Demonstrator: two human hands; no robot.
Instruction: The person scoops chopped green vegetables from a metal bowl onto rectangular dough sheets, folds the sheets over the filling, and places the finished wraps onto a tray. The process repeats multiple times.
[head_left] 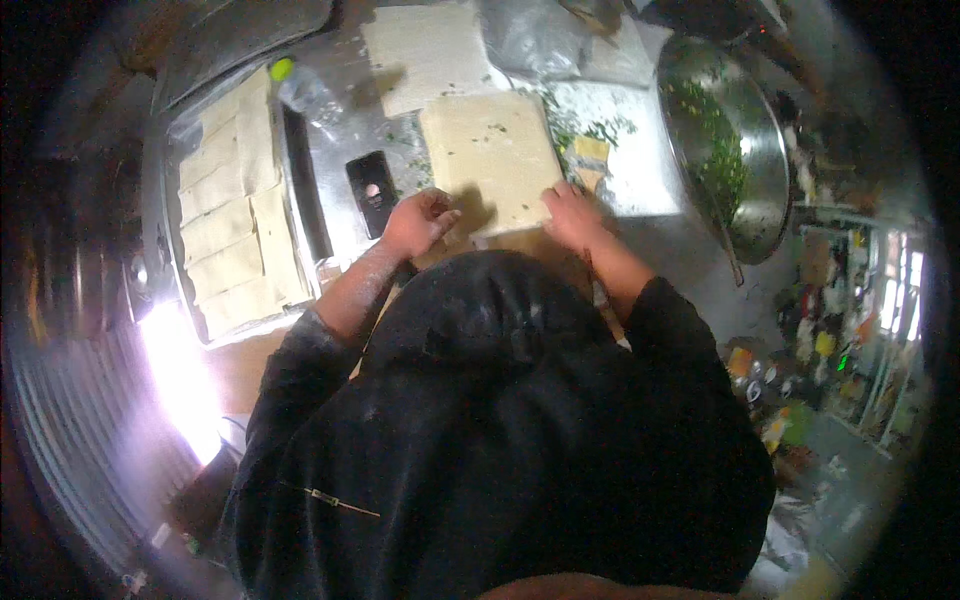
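Nearby, a phone (371,195) (black) and metal bowl (762,140) flank the dough (488,165).

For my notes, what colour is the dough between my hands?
Pale yellow dough, clearest in the head view.

Dough sheet (490,160), twelve o'clock: my right fingers (556,196) at its five-o'clock corner, my left fingers (434,201) curled near seven. Overlapping dough pieces (225,235), ten o'clock. Steel bowl (766,140), chopped greens (715,160) inside, two o'clock.
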